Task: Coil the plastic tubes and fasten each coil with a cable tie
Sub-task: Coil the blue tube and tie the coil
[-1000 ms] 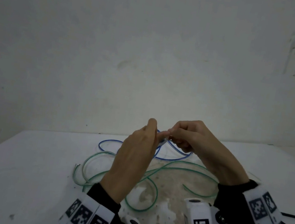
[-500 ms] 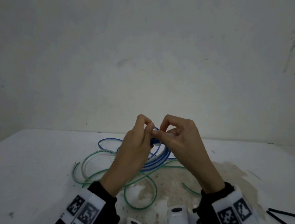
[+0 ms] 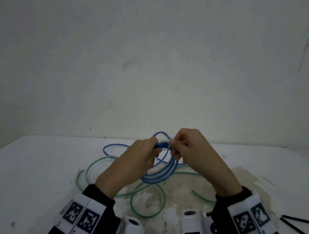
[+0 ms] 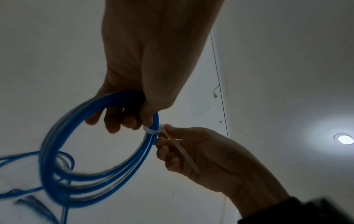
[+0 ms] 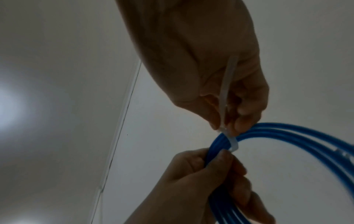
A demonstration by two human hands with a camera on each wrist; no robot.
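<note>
A blue tube (image 3: 161,175), wound into a coil of several loops, hangs in the air above the table. My left hand (image 3: 151,146) grips the top of the blue coil (image 4: 57,174), fingers curled round the bundle. A white cable tie (image 4: 151,130) is looped round the bundle right beside those fingers. My right hand (image 3: 175,147) pinches the cable tie's tail (image 5: 227,84), which runs back along its palm. The tie's loop (image 5: 232,142) sits snug on the blue coil (image 5: 287,136). A loose end of blue tube (image 3: 109,147) trails on the table.
A green tube (image 3: 146,213) lies uncoiled in loose loops on the white table (image 3: 23,168) under my hands. Black cable ties (image 3: 301,222) lie at the right edge. A stained patch (image 3: 188,193) marks the table. A bare wall stands close behind.
The blue loops have been gathered from the table into a coil hanging from my hands. My right hand has drawn in closer to the left and pulled on the tie's tail.
</note>
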